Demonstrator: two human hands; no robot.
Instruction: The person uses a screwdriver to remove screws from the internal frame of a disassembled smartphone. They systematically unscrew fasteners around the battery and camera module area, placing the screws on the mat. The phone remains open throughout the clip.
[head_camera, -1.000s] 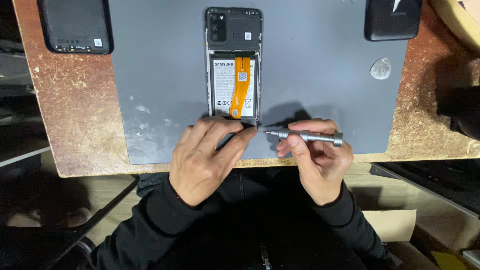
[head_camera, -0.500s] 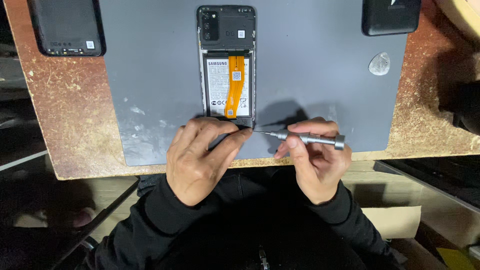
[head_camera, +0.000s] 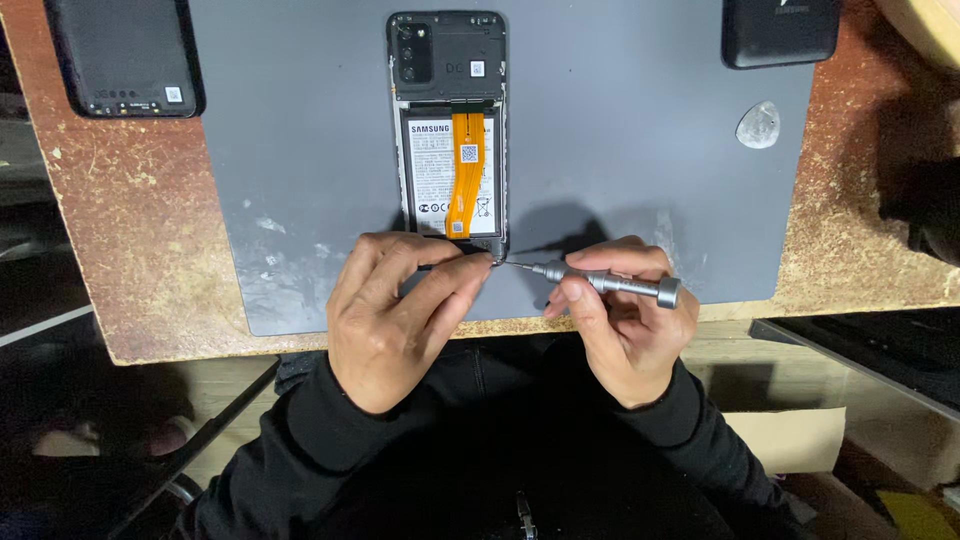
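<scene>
An opened phone (head_camera: 450, 130) lies back-up on a grey mat (head_camera: 620, 160), showing its battery and an orange flex cable (head_camera: 466, 170). My left hand (head_camera: 395, 315) rests at the phone's lower end, fingertips pinched at the bottom right corner. My right hand (head_camera: 625, 325) grips a slim metal screwdriver (head_camera: 610, 283) lying nearly level, its tip pointing left and meeting my left fingertips at that corner. Whether a screw sits between the fingertips is too small to tell.
A black phone back cover (head_camera: 125, 55) lies at the top left on the worn brown table (head_camera: 130, 230). A dark box-like object (head_camera: 780, 30) sits at the mat's top right, with a small clear pick (head_camera: 757, 125) below it. The table's front edge runs just behind my wrists.
The view has shifted slightly, so the phone sits a little further left and higher. Both hands stay at the phone's bottom corner with the screwdriver tip in the same spot.
</scene>
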